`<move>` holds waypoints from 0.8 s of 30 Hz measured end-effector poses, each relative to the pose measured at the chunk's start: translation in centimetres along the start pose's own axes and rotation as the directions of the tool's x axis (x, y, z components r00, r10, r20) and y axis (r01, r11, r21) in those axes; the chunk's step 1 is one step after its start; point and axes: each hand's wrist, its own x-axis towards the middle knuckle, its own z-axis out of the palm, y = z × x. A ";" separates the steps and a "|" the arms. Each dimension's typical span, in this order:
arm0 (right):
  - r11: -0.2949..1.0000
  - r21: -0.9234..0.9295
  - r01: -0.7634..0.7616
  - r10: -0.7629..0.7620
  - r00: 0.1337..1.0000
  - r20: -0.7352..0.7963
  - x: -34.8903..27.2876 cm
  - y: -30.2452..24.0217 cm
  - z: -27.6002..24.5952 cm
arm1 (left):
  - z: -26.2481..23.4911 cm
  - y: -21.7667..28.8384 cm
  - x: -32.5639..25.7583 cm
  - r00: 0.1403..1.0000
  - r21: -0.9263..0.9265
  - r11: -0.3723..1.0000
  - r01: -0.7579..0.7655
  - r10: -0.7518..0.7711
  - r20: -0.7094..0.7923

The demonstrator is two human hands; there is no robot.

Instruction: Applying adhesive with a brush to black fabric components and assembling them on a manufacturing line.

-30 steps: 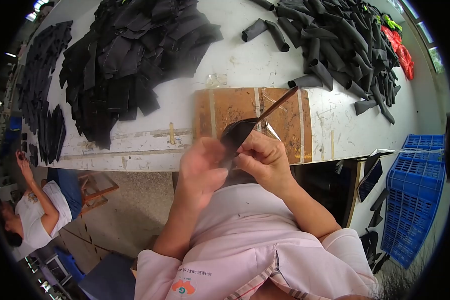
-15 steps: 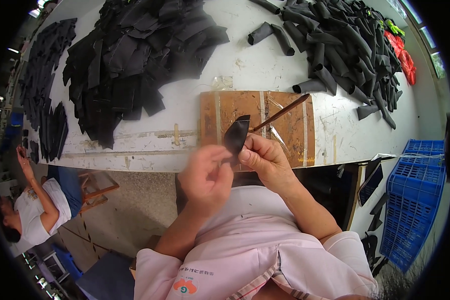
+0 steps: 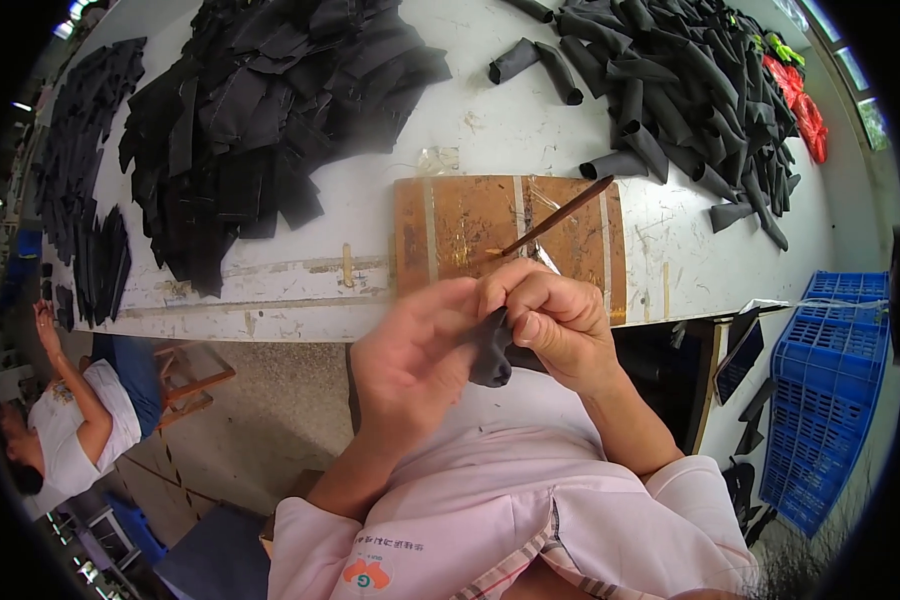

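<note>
Two hands meet in front of the person's chest, just short of the near edge of the white desk [image 3: 530,130]. The left hand [image 3: 410,360] is blurred, its fingers curled against one small dark fabric piece [image 3: 490,350]; the right hand [image 3: 555,320] is clenched on the same piece from the other side and also grips one thin brown stick [image 3: 560,215], which slants up and away to the right over the desk. The fabric piece hangs between the two hands, its lower end free below the fingers. Directly beyond the hands lies one brown wooden board [image 3: 450,230], crossed by pale tape strips, flat on the desk. Farther off and to the left of the hands sits one large heap of flat black fabric pieces [image 3: 260,110], too many to count; a second, thinner spread of black pieces [image 3: 80,180] lies at the far left end. Beyond and to the right of the hands is one heap of rolled black tubes [image 3: 690,90], likewise uncountable, with red cloth [image 3: 800,100] at its far edge. One blue plastic crate [image 3: 830,390] stands on the floor to the right of the right hand. One other person in a white top [image 3: 55,440] sits low on the left.
</note>
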 end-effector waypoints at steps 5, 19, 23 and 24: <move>0.876 -0.461 0.140 -0.194 0.978 -0.071 0.6 -3.0 0.5 | 2.7 -0.8 1.0 0.909 0.521 0.789 -0.326 0.412 -0.055; 0.940 -0.337 0.056 -0.124 0.975 -0.182 5.1 -9.5 -0.2 | 3.9 4.8 8.9 0.741 -0.764 0.373 0.527 0.240 0.628; 0.966 0.117 -0.228 0.246 0.955 -0.167 5.0 -5.2 -3.6 | 1.6 0.0 9.1 0.891 -0.807 0.384 0.448 -0.116 0.439; 0.971 0.091 -0.221 0.235 0.949 -0.208 4.8 -4.4 -3.7 | 1.3 -0.9 9.2 0.902 -0.819 0.384 0.427 -0.115 0.416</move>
